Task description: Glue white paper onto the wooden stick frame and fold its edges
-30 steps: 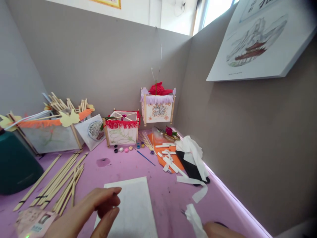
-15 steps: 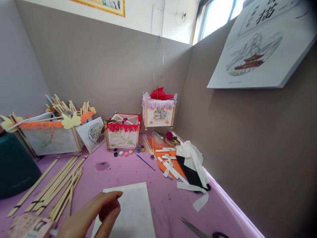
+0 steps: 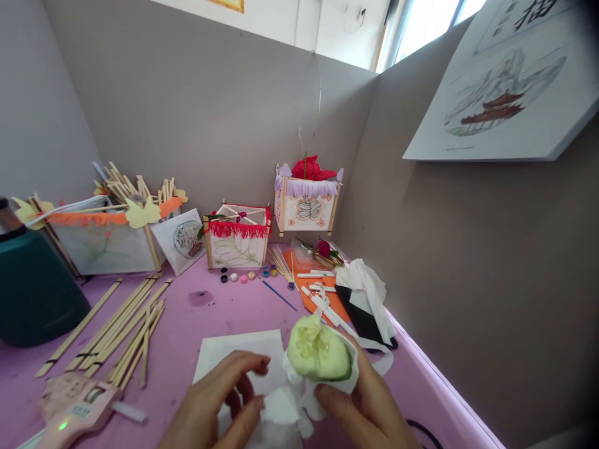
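Observation:
A cut piece of cucumber [image 3: 318,349], with its pale green flesh and seeds facing me, is wrapped in white tissue [image 3: 286,415]. My right hand [image 3: 360,399] grips it from the right, with the thumb in front. My left hand [image 3: 224,399] is beside the tissue on the left, fingers bent and apart, holding nothing. Under the hands lies a white sheet of paper [image 3: 243,349] on the purple table [image 3: 187,330]. A black scissors handle [image 3: 425,431] shows partly behind my right hand.
At left are wooden sticks [image 3: 116,330], a pink device [image 3: 82,405] with a green light, and a teal bottle [image 3: 37,287]. Stick-framed lanterns [image 3: 238,246] stand at the back. White tubes and cloth [image 3: 362,284] lie right. A calendar [image 3: 505,93] overhangs at upper right.
My right hand has come into view with the tissue-wrapped cucumber. My left hand has moved right, towards it. The scissors are now mostly hidden. The view has shifted slightly.

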A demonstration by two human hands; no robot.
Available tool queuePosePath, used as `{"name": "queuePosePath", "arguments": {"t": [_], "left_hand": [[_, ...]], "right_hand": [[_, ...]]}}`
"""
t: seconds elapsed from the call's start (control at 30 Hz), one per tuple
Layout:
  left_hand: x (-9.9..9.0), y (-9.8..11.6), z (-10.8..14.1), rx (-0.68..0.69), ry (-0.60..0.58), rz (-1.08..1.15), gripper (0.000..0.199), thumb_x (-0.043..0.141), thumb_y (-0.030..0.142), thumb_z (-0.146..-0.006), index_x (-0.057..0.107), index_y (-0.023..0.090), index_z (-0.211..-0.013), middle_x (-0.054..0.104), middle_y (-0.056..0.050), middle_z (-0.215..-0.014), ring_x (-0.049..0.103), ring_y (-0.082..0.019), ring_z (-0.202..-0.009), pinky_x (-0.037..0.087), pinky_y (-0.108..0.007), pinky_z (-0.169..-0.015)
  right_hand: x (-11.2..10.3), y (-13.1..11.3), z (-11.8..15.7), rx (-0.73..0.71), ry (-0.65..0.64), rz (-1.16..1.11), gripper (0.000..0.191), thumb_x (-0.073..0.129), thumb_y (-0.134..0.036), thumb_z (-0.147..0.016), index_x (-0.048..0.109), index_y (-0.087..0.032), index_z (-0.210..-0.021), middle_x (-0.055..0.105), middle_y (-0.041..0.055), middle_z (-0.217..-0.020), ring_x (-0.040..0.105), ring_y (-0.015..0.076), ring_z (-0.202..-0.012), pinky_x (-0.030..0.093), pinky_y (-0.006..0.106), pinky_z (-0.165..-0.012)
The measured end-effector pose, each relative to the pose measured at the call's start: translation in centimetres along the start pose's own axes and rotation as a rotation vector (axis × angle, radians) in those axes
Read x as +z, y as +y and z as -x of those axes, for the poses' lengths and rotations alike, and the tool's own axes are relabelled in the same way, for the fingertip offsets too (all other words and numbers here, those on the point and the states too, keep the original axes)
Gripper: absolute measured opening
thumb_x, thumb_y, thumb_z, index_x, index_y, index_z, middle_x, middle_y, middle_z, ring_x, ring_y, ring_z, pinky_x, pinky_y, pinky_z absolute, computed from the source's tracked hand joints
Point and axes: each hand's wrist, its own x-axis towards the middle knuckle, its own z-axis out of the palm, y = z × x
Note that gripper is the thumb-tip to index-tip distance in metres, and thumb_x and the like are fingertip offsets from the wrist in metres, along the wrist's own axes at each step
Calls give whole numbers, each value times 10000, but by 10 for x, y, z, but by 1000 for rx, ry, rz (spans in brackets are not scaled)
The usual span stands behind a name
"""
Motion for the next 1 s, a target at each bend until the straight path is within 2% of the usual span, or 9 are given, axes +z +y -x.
{"name": "queuePosePath", "arguments": {"t": [0.1, 0.2, 0.27, 0.33, 0.43, 0.67, 0.8, 0.9, 1.0], "left_hand": [[8, 12, -4, -208, -127, 395, 470, 550, 373, -839, 494, 302, -1301, 663, -49, -956, 638, -162, -755, 563, -262, -642], [11, 23, -13, -344, -166, 694, 475, 599, 433, -810, 548, 246, -1244, 656, -75, -986, 624, -173, -738, 549, -286, -612], [10, 26, -17, -401, -97, 739, 415, 669, 427, -760, 619, 211, -1111, 665, -65, -927, 615, -160, -709, 535, -283, -625], [6, 25, -20, -464, 37, 744, 353, 715, 416, -716, 642, 200, -986, 666, -35, -838, 607, -146, -672, 521, -271, -620], [-2, 22, -21, -539, 196, 788, 333, 726, 416, -686, 621, 213, -928, 668, -9, -786, 618, -154, -650, 512, -276, -594], [-16, 22, -28, -553, 314, 749, 377, 760, 424, -633, 617, 209, -907, 672, 6, -759, 626, -150, -622, 512, -260, -566], [-20, 24, -31, -524, 253, 624, 450, 713, 473, -696, 619, 207, -1046, 694, -52, -969, 665, -190, -773, 536, -281, -643], [-24, 27, -33, -490, 120, 568, 487, 531, 583, -819, 620, 216, -1126, 640, -82, -1183, 631, -223, -996, 529, -303, -768], [-24, 31, -37, -477, -48, 559, 495, 540, 564, -824, 591, 231, -1187, 655, -74, -1119, 628, -207, -953, 517, -299, -751]], "right_hand": [[9, -4, -11, -4, -87, -72, 544, 524, -448, -894, 398, -249, -1384, 504, 94, -1355, 454, 255, -1265, 374, 394, -1045], [13, -5, -18, -127, -136, -42, 495, 569, -385, -871, 448, -262, -1334, 480, 85, -1354, 445, 259, -1259, 382, 383, -1030], [14, -8, -19, -159, -140, -9, 434, 586, -316, -861, 492, -278, -1283, 484, 63, -1316, 445, 239, -1245, 380, 356, -1026], [15, -12, -19, -132, -150, -6, 371, 580, -263, -863, 531, -280, -1231, 520, 46, -1225, 490, 211, -1174, 400, 328, -997], [17, -18, -18, -143, -203, 16, 349, 622, -229, -835, 573, -261, -1179, 557, 33, -1111, 541, 190, -1055, 432, 303, -941], [3, -21, -28, -337, -283, 212, 480, 676, -246, -821, 530, -270, -1278, 572, 36, -1221, 518, 192, -1139, 409, 309, -993], [-8, -14, -34, -516, -246, 437, 496, 567, -240, -893, 440, -264, -1371, 555, 70, -1302, 502, 211, -1190, 386, 363, -1031], [-12, -7, -33, -582, -244, 512, 532, 529, -223, -906, 387, -273, -1416, 546, 77, -1330, 505, 223, -1208, 397, 384, -1035], [-14, -2, -30, -581, -249, 511, 560, 537, -217, -897, 374, -298, -1426, 541, 62, -1348, 514, 222, -1216, 416, 380, -1030]]}}
